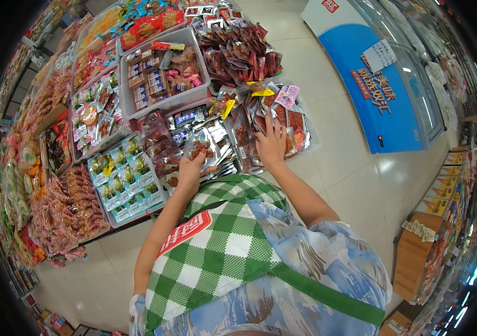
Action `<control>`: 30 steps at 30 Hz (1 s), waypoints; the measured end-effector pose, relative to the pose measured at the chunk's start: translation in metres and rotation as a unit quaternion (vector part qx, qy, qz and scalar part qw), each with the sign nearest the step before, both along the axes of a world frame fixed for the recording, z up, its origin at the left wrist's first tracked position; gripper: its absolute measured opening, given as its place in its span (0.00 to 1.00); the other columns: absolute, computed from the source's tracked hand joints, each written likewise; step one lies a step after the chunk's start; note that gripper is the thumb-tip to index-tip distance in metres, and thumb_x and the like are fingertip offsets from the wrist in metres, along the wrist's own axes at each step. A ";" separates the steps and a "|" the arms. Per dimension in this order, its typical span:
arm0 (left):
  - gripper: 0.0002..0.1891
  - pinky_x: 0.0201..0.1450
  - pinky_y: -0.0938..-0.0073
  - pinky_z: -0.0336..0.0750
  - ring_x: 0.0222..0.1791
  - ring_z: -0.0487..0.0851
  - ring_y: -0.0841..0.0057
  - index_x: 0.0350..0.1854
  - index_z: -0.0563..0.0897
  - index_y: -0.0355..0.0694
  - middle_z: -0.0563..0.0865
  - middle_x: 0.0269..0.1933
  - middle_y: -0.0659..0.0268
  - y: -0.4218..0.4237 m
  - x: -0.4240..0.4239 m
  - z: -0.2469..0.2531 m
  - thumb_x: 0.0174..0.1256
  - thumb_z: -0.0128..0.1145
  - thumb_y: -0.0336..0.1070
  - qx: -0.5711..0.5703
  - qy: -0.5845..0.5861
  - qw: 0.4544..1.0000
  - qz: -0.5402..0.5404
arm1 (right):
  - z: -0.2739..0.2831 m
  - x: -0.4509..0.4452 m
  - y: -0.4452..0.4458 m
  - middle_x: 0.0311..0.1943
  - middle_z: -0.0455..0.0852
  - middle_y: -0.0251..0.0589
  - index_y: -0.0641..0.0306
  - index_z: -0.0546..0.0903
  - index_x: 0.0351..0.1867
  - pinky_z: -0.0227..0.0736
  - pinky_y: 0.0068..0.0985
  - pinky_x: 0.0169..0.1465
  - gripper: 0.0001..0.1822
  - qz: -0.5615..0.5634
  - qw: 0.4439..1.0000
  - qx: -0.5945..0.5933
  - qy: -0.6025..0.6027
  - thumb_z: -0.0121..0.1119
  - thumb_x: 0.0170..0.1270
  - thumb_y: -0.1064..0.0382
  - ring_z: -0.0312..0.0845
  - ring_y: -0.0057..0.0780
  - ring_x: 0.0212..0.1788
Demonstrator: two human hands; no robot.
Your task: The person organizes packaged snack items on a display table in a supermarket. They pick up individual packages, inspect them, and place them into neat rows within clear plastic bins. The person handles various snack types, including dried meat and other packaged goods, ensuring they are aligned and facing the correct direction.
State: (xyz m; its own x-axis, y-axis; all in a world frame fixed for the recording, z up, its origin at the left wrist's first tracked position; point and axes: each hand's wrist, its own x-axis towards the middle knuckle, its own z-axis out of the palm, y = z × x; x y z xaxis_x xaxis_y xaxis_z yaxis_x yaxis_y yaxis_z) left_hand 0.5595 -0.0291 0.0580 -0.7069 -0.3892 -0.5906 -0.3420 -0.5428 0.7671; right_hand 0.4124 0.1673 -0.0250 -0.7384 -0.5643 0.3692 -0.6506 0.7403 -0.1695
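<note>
My left hand [191, 172] holds a clear vacuum-sealed packet of brown snack food [201, 148], thumb on top. Under and beside it are silver-and-black snack packets [225, 155]. Further left, a row of dark sealed packets [160, 147] overlaps. My right hand [272, 147] lies palm down on the flat reddish-brown snack packets [279, 113] in the clear plastic bin [312, 132] at the right end. Its fingers are slightly apart; what lies under the palm is hidden. A pink packet [287, 96] and a yellow tag [262, 92] lie on that pile.
A plastic bin [126, 110] of small wrapped bars stands beyond my hands. Green-and-white packets [127, 178] fill a tray at left, beside heaped pink-striped bags [68, 206]. A blue chest freezer [360, 88] stands across the tiled floor [326, 159]. A cardboard box [414, 256] is at right.
</note>
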 end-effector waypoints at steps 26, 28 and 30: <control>0.19 0.40 0.69 0.85 0.48 0.78 0.76 0.63 0.66 0.40 0.77 0.52 0.66 0.005 0.001 -0.016 0.71 0.48 0.36 0.022 -0.007 0.999 -0.030 | -0.002 0.002 -0.012 0.71 0.54 0.43 0.74 0.82 0.41 0.44 0.48 0.69 0.26 -0.044 0.992 0.095 -0.076 0.68 0.48 0.51 0.48 0.49 0.69; 0.19 0.39 0.68 0.84 0.46 0.78 0.76 0.62 0.68 0.40 0.77 0.50 0.66 0.007 0.000 -0.014 0.72 0.47 0.37 0.020 -0.001 0.999 -0.031 | -0.002 0.000 -0.019 0.70 0.54 0.44 0.73 0.82 0.40 0.45 0.48 0.69 0.24 -0.061 0.990 0.105 -0.074 0.67 0.48 0.53 0.50 0.49 0.68; 0.17 0.38 0.66 0.83 0.43 0.79 0.76 0.58 0.71 0.39 0.79 0.47 0.64 0.003 0.010 -0.030 0.72 0.48 0.40 -0.007 0.041 0.997 -0.064 | -0.004 -0.002 -0.020 0.69 0.56 0.45 0.73 0.82 0.38 0.47 0.49 0.70 0.20 -0.053 0.989 0.093 -0.100 0.65 0.48 0.57 0.55 0.50 0.65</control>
